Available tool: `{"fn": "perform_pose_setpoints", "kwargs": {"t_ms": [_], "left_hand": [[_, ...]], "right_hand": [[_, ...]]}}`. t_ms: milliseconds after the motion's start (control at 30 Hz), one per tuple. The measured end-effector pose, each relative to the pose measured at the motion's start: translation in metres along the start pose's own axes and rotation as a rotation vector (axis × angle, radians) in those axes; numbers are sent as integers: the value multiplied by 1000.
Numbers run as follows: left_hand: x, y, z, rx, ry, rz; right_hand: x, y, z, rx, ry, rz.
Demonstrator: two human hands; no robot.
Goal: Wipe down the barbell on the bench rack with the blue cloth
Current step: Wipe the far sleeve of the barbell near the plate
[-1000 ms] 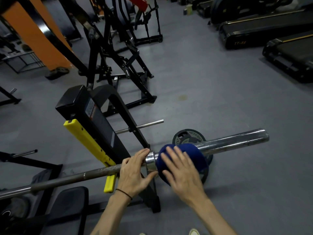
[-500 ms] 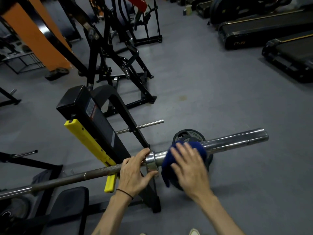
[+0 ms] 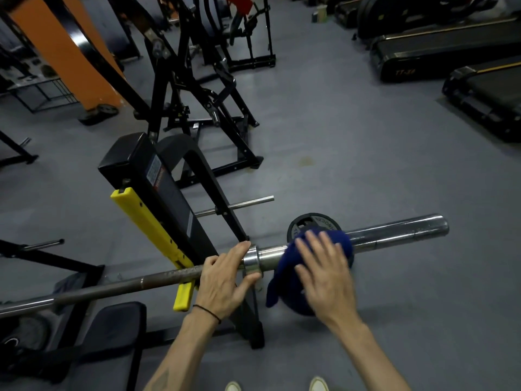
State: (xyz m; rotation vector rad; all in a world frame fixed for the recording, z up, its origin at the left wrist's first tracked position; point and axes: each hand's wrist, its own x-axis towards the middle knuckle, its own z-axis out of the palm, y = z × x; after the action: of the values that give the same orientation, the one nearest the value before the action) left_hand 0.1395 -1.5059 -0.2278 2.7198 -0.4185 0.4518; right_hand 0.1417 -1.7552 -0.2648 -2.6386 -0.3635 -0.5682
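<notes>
Mid-wipe on the long steel barbell (image 3: 394,231), resting across the black bench rack with yellow guard (image 3: 152,221). Right hand (image 3: 324,275), fingers spread flat, pressing the dark blue cloth (image 3: 284,275) draped over the chrome sleeve just beyond the collar. Left hand (image 3: 222,280) lying on the shaft beside the collar, fingers relaxed, steadying. Sleeve end and long grey shaft seemingly left to wipe.
</notes>
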Motion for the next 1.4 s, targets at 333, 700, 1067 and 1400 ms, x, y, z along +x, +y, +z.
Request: {"fn": "perform_pose_setpoints", "kwargs": {"t_ms": [333, 700, 1067, 1400], "left_hand": [[1, 3, 3, -78, 2, -24], [1, 2, 1, -31, -36, -31], [2, 0, -1, -22, -27, 22], [0, 2, -2, -47, -18, 5]], "right_hand": [[-8, -64, 15, 68, -107, -142], [-3, -51, 11, 90, -5, 104], [14, 13, -15, 55, 101, 310], [4, -17, 3, -44, -21, -5]]}}
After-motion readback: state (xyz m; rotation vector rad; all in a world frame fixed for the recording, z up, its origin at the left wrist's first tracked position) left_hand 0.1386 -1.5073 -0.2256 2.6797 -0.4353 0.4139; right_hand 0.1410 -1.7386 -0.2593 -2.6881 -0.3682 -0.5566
